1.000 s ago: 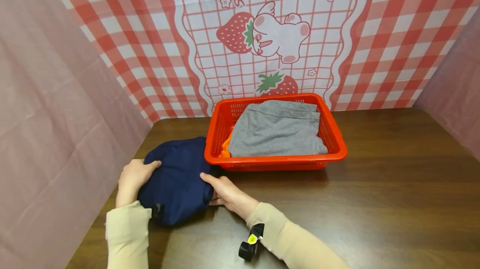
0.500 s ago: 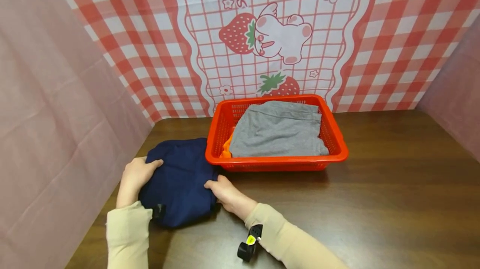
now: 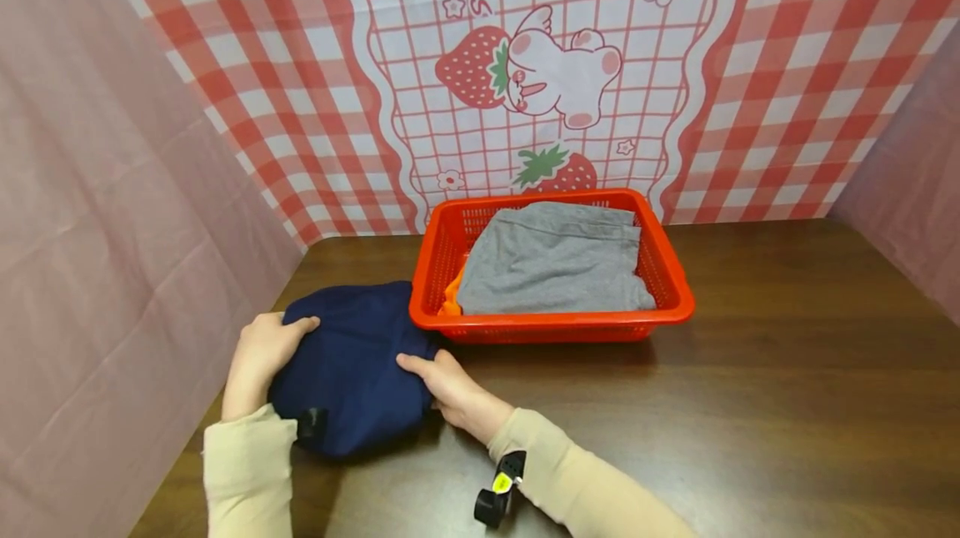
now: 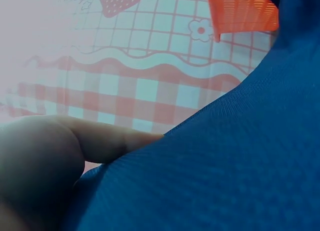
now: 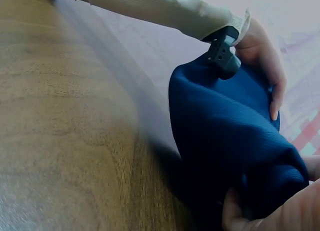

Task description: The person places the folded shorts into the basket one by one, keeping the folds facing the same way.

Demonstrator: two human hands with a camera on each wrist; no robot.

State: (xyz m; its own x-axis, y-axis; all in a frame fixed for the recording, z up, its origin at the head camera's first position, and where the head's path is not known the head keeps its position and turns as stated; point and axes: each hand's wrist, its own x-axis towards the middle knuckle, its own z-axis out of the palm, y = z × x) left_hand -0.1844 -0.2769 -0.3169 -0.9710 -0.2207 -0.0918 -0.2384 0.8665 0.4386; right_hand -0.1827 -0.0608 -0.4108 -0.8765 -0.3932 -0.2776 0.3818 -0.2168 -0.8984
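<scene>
A folded navy blue cloth, likely a garment (image 3: 352,371), is held just left of the basket, and its right edge meets the basket's left side in the head view. My left hand (image 3: 262,354) grips its left edge, thumb on top and the other fingers hidden beneath. At the right edge my right hand (image 3: 457,388) pinches the cloth, thumb above and fingers under it. In the right wrist view the cloth (image 5: 220,121) bulges in a fold between both hands, and a shadow on the tabletop shows below it. The left wrist view is mostly filled by the cloth (image 4: 215,176).
A red plastic basket (image 3: 555,320) stands at the back middle of the wooden table (image 3: 750,388). Inside lie a folded grey garment (image 3: 555,263) and a bit of orange cloth (image 3: 452,296). A checked strawberry-print curtain (image 3: 300,87) hangs behind, with a pink curtain (image 3: 127,229) at the left.
My right hand has shifted its hold along the cloth's right edge. Both hands and the cloth have moved slightly left since half a second ago. The basket stays put.
</scene>
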